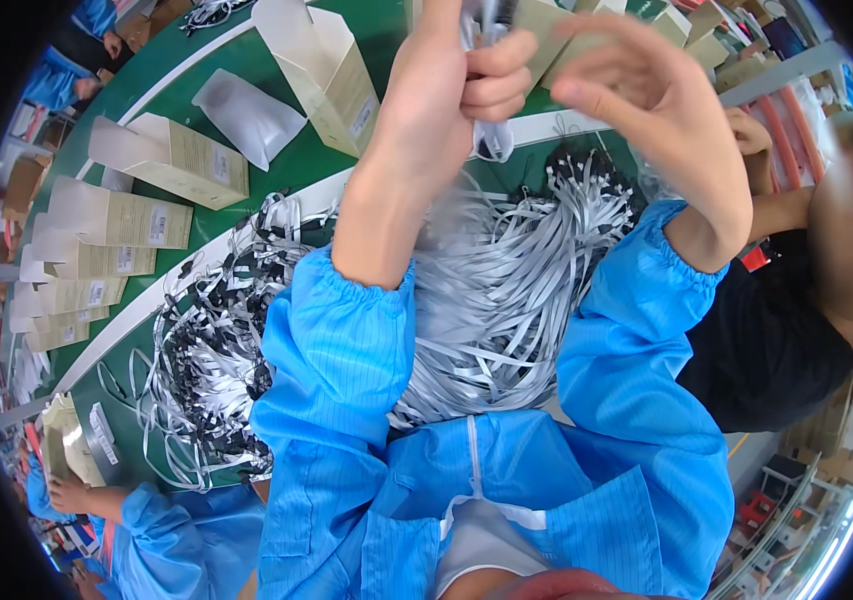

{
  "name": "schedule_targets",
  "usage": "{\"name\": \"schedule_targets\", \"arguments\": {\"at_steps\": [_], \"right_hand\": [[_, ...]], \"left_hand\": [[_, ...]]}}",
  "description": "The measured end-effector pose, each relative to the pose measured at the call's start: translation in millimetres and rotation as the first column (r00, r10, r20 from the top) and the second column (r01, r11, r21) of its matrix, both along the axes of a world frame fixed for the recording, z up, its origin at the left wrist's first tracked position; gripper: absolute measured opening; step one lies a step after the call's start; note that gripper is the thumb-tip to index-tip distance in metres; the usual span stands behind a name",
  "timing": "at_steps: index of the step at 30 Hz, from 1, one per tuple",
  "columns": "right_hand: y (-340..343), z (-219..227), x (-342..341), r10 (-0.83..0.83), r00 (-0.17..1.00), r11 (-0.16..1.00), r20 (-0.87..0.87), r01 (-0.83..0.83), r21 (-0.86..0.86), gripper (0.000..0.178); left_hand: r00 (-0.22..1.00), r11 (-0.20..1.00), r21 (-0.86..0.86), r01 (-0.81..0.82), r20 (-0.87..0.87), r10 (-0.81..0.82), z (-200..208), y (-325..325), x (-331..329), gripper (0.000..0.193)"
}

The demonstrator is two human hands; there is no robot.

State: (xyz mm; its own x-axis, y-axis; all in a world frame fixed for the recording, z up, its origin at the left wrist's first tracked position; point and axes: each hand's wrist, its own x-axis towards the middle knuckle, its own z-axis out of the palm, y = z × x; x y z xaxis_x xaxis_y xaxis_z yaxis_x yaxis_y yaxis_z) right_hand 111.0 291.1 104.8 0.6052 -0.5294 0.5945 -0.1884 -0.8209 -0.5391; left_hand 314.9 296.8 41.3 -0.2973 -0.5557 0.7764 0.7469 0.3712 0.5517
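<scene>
At the top middle, my left hand [447, 90] is raised with its fingers wrapped round a folded grey lanyard [494, 142]. The lanyard's lower loop hangs out below the fingers, and a dark part shows above them. Just to the right, my right hand [642, 95] is raised with curved fingers apart, blurred by motion, and I see nothing in it. Under both forearms lies a large pile of flat grey lanyards [507, 310] with black ends. Another tangled heap of the same lanyards [212, 370] sits left of my left sleeve.
Several open cream cardboard boxes [192, 165] line the left of the green table [172, 100], one taller box [322, 75] farther back. A frosted white pouch [247, 115] lies between them. A white strip [182, 285] crosses the table. Co-workers sit at lower left [187, 530] and right [762, 350].
</scene>
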Motion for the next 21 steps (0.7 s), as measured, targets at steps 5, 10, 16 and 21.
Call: {"name": "schedule_targets", "arguments": {"at_steps": [5, 10, 16, 21], "right_hand": [[25.2, -3.1, 44.0, 0.126, 0.94, 0.908, 0.317, 0.02, -0.419, 0.033], [35.1, 5.6, 37.3, 0.023, 0.999, 0.988, 0.047, -0.029, 0.153, 0.027], [9.4, -9.2, 31.4, 0.077, 0.996, 0.997, 0.053, -0.078, 0.013, 0.02], [11.2, 3.7, -12.6, -0.14, 0.977, 0.989, 0.161, 0.146, -0.031, 0.017]], "left_hand": [[0.84, 0.711, 0.465, -0.527, 0.412, 0.353, 54.8, 58.5, -35.7, 0.093], [0.892, 0.895, -0.056, -0.442, 0.08, 0.446, 13.0, 27.1, -7.1, 0.084], [0.973, 0.873, 0.447, -0.195, 0.199, 0.115, 14.8, 35.0, 8.1, 0.094], [0.552, 0.627, 0.001, -0.779, 0.478, 0.684, 3.1, 25.4, -15.2, 0.084]]}}
